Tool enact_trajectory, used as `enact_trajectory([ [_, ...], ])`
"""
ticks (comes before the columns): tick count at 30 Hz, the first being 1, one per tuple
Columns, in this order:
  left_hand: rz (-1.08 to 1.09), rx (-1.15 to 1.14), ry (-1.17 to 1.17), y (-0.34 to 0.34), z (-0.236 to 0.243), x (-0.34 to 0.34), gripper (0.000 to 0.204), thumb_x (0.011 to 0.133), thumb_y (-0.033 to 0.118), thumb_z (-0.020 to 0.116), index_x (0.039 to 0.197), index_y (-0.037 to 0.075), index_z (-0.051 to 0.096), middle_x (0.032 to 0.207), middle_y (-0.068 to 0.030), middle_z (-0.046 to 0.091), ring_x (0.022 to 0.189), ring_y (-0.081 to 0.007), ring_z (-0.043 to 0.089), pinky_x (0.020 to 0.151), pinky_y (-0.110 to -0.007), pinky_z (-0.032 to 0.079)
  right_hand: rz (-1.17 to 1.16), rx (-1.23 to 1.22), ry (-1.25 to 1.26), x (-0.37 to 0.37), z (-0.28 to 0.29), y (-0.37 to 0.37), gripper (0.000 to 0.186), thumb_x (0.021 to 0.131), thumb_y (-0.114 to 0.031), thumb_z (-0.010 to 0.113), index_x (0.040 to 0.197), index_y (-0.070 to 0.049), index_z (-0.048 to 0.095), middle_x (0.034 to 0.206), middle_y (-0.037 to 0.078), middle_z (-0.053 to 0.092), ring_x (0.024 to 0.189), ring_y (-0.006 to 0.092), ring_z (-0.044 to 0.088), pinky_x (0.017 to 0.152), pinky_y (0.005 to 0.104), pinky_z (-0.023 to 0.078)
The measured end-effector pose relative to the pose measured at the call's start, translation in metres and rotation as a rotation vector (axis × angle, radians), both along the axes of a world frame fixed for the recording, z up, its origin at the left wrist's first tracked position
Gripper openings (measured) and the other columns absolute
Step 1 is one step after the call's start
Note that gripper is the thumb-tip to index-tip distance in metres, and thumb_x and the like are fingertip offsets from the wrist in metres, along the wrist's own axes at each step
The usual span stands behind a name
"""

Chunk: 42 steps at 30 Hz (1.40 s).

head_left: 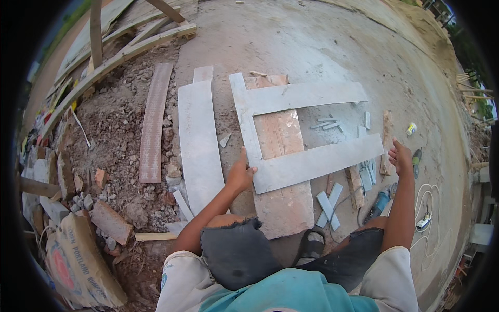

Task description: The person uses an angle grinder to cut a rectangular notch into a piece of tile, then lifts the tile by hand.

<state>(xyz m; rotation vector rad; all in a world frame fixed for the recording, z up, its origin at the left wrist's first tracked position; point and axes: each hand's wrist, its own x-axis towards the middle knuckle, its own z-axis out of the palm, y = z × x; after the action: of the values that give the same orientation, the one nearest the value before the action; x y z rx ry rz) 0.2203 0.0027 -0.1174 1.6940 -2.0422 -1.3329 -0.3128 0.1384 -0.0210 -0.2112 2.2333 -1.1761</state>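
On the dusty concrete floor (332, 41), a grey F-shaped cut stone slab (291, 99) lies across a reddish plank (280, 145). The left hand (240, 174) grips the slab's near corner, fingers curled over its edge. The right hand (400, 156) holds the far end of the lower arm, fingers closed on it. A long grey stone strip (199, 140) lies just left, beside rubble (119, 125).

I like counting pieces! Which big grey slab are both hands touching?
The F-shaped cut slab: left hand and right hand grip its lower arm. The long plain slab lies untouched.
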Motion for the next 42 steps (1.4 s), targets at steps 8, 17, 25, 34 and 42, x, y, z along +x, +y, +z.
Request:
enact_trajectory([
  [8,-0.116,0.005,-0.070,-0.012,0.009,0.003,0.086,0.086,0.018,0.069,0.151,-0.007,0.018,0.106,-0.0293,0.065,0.096,-0.0411,0.065,0.086,-0.044,0.050,0.072,0.245,-0.208,0.020,-0.027,0.179,0.037,0.091,-0.040,0.066,0.103,-0.005,0.058,0.087,0.007,0.061,0.069,0.0164,0.061,0.058,0.0306,0.051],
  [17,-0.246,-0.063,-0.206,-0.023,0.019,0.002,0.088,0.086,0.023,0.069,0.148,-0.013,0.017,0.105,-0.0269,0.064,0.097,-0.0388,0.065,0.085,-0.041,0.050,0.046,0.809,0.192,0.039,-0.171,0.281,0.060,0.086,-0.042,0.069,0.120,0.005,0.053,0.106,0.021,0.062,0.090,0.0323,0.065,0.073,0.0422,0.054],
  [25,-0.337,-0.128,-0.338,-0.025,0.038,-0.011,0.091,0.086,0.026,0.069,0.145,-0.018,0.016,0.107,-0.0295,0.063,0.096,-0.0392,0.064,0.085,-0.042,0.050,-0.118,0.803,0.441,0.059,-0.199,0.271,0.066,0.085,-0.043,0.070,0.124,0.007,0.050,0.113,0.024,0.060,0.098,0.0363,0.063,0.079,0.0450,0.052],
  [34,-0.407,0.047,-0.412,-0.036,0.067,-0.021,0.094,0.085,0.032,0.071,0.145,-0.017,0.018,0.109,-0.0286,0.063,0.102,-0.0376,0.064,0.088,-0.040,0.050,-0.121,0.682,0.650,0.037,-0.222,0.268,0.075,0.082,-0.044,0.072,0.130,0.008,0.046,0.122,0.029,0.056,0.110,0.0423,0.059,0.090,0.0489,0.049],
  [42,-0.598,-0.012,-0.577,-0.068,0.119,-0.036,0.072,0.080,0.043,0.075,0.120,-0.014,0.053,0.101,-0.0253,0.067,0.096,-0.0371,0.066,0.084,-0.040,0.050,-0.252,0.741,0.390,0.053,-0.184,0.224,0.087,0.072,-0.047,0.080,0.129,0.007,0.044,0.119,0.029,0.058,0.112,0.0445,0.058,0.094,0.0500,0.047],
])
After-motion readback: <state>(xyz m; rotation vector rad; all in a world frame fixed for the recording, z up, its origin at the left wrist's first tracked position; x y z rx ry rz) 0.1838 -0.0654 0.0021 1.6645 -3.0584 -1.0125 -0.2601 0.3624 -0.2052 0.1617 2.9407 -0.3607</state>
